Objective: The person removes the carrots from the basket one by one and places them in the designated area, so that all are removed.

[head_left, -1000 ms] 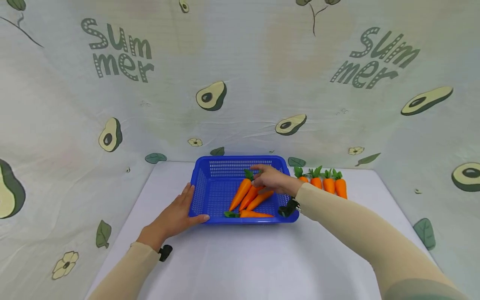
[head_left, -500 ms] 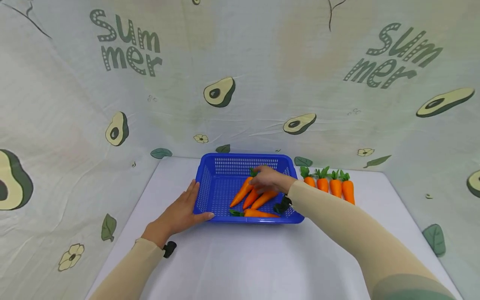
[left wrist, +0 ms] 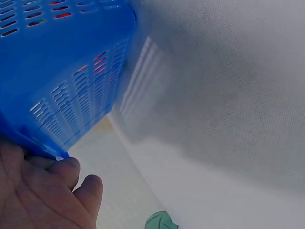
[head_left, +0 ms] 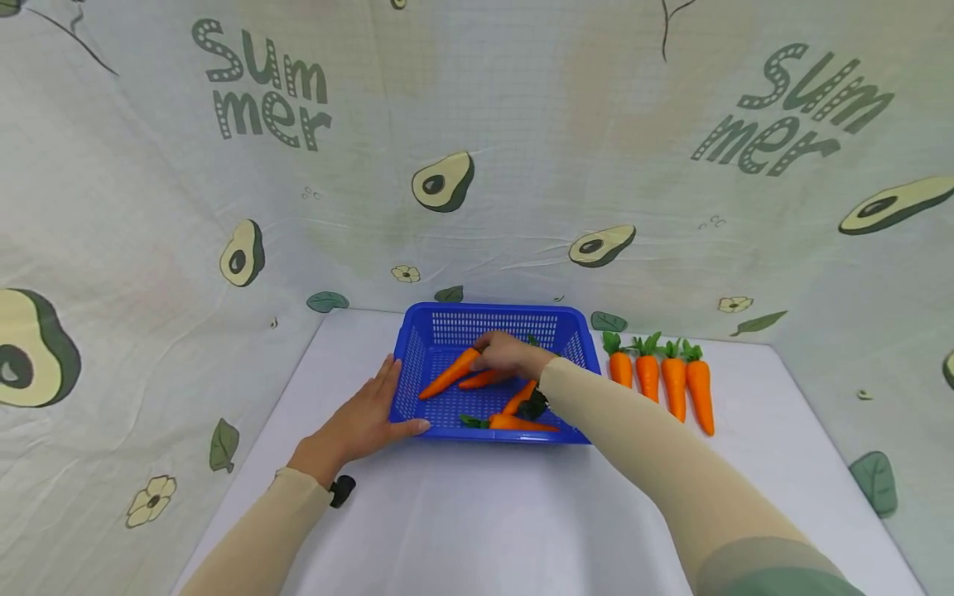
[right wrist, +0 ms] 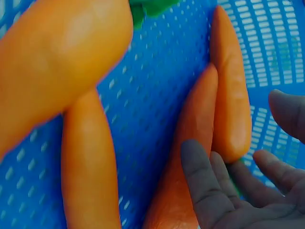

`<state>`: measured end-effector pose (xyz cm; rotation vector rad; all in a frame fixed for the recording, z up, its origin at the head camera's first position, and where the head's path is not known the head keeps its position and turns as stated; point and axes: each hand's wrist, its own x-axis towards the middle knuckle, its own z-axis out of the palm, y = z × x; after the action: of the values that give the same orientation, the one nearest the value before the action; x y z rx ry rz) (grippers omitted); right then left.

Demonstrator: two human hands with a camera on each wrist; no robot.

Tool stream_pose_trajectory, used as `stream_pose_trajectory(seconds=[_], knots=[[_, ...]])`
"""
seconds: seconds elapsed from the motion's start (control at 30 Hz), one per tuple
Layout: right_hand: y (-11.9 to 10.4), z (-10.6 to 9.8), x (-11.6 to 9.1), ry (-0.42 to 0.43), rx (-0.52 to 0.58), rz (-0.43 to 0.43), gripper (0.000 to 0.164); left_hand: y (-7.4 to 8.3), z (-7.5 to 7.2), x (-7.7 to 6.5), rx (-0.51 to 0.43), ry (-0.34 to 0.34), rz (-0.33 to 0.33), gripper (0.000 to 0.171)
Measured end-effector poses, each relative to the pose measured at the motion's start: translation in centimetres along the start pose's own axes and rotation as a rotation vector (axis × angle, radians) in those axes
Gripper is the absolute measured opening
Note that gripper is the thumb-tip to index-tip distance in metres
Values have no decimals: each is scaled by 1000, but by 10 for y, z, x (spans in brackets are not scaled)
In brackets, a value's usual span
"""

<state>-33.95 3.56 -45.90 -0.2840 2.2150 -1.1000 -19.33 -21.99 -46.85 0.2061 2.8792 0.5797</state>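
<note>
Several orange carrots lie in a blue plastic basket (head_left: pixel 493 309). My left hand (head_left: pixel 360 424) rests on the basket's left rim, fingers extended along its outside and thumb on the front rim. My right hand (head_left: pixel 510 354) is inside the basket at the thick ends of two slanting carrots, the left one (head_left: pixel 450 375) and the middle one (head_left: pixel 480 380). In the right wrist view its fingers (right wrist: pixel 202 174) lie loosely against the middle carrot, thumb held apart. Another carrot (head_left: pixel 520 398) is partly hidden below the right wrist. One carrot (head_left: pixel 522 423) lies along the front wall.
To the basket's right, several carrots (head_left: pixel 674 385) with green leafy tops lie in a row on the white table (head_left: pixel 477 513). The right forearm partly covers them. A printed cloth (head_left: pixel 514 190) hangs behind and at both sides.
My right hand has moved left inside the basket. The left carrot has shifted left, and the middle one has turned and shifted left too. My left hand stays at the basket's rim.
</note>
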Motion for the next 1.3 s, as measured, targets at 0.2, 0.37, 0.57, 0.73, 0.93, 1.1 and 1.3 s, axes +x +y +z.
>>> stream_pose_trajectory(seconds=[0.2, 0.37, 0.57, 0.73, 0.93, 1.1, 1.3], knots=[[-1, 0, -2, -7, -52, -47, 62, 1, 0, 2, -6, -4, 14, 126], [-1, -11, -12, 14, -56, -63, 56, 0, -3, 1, -4, -6, 0, 127], [-1, -16, -19, -12, -66, -100, 49, -3, -3, -2, 3, -8, -11, 128], [-3, -10, -19, -53, -91, -170, 45, -1, -2, -1, -5, 0, 4, 127], [1, -19, -31, -147, -67, -176, 49, 0, -2, 0, -8, 3, 7, 127], [11, -29, -40, -183, -98, -185, 47, -2, -2, -1, 3, 13, 13, 128], [20, -38, -46, -174, -130, -194, 45, -2, 0, 1, 0, 10, 20, 127]])
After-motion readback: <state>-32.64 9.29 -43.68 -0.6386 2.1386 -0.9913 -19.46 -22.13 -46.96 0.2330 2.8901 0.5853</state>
